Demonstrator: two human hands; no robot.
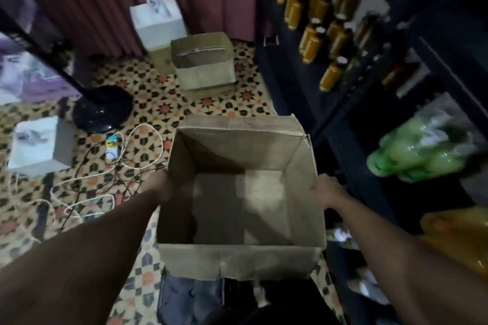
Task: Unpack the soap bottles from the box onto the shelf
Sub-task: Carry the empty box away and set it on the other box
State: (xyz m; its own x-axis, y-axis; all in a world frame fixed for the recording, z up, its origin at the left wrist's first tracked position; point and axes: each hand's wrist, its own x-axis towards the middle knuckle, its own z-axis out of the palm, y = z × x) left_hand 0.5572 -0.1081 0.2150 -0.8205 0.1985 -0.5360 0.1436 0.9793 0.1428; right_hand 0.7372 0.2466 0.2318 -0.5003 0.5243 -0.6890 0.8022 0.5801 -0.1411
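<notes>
An open cardboard box (239,256) is in front of me above the patterned floor, and I see only its bare bottom inside. My left hand (158,185) grips its left wall and my right hand (326,190) grips the top of its right wall. Several amber soap bottles (314,21) with dark caps stand in rows on the dark shelf (340,103) at the upper right.
Two more cardboard boxes (203,60) and a white box (157,21) stand by the red curtain. A fan base (103,108), cables (100,171) and another white box (39,145) lie on the left. Green bottles in plastic (422,150) sit on a lower shelf.
</notes>
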